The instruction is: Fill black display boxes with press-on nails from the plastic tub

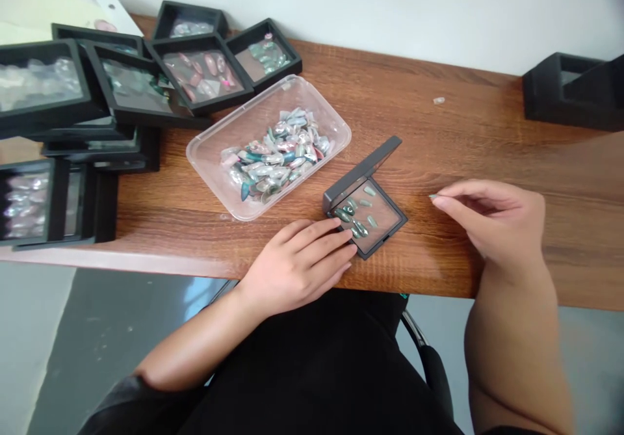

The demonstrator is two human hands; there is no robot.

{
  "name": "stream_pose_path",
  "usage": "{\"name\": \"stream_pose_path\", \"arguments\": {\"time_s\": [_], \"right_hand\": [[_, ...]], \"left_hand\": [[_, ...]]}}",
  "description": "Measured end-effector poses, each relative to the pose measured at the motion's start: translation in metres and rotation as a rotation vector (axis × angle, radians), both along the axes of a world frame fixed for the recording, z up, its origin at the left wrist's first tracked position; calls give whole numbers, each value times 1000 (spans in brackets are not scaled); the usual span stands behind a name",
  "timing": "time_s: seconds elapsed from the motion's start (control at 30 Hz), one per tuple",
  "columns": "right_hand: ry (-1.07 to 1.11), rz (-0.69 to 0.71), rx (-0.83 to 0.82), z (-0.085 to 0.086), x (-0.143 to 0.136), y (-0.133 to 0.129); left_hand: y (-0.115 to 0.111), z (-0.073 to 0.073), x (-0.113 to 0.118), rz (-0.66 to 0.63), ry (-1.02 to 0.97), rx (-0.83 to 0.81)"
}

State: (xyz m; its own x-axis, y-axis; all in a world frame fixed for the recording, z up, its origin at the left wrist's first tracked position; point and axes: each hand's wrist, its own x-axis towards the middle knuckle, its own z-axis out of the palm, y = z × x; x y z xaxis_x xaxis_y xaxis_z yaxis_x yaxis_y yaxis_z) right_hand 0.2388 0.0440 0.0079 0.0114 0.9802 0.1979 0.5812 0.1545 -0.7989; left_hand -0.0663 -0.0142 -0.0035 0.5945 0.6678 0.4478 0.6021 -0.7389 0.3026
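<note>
My left hand [305, 259] rests with fingers stretched out at the near left edge of a small black display case [385, 245], its fingertips touching the frame. The case's hinged lid [363, 171] is swung up. On its clear film lie several green press-on nails [361, 228]. Off to the right, my right hand [492, 217] pinches a small greenish press-on nail [433, 196] between thumb and forefinger, above the table. Left of the case stands a clear plastic tub [212, 181] holding a heap of mixed press-on nails [287, 152].
Closed black cases [202, 74] with nails inside are piled at the left, some stacked [58, 201]. Another black case [570, 93] stands at the far right. One loose clear piece [439, 101] lies on the wooden table [468, 149], which meets a white wall [414, 12].
</note>
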Motion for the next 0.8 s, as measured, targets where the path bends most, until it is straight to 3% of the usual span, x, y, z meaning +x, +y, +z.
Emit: {"name": "stream_pose_path", "arguments": {"time_s": [0.1, 0.2, 0.33, 0.53, 0.8], "right_hand": [[-9, 84, 159, 4, -18, -7], [-122, 298, 315, 4, -30, -11], [-293, 494, 378, -2, -35, -12], [-296, 564, 352, -5, -32, -8], [-175, 538, 288, -3, -34, -6]], "left_hand": [[-1, -2, -1, -5, -6, 0], [-2, -3, -2, -8, -12, -10], [-3, -2, -2, -5, -13, -20], [-2, -2, -1, 2, -13, -31], [0, 0, -3, 5, 5, -29]]}}
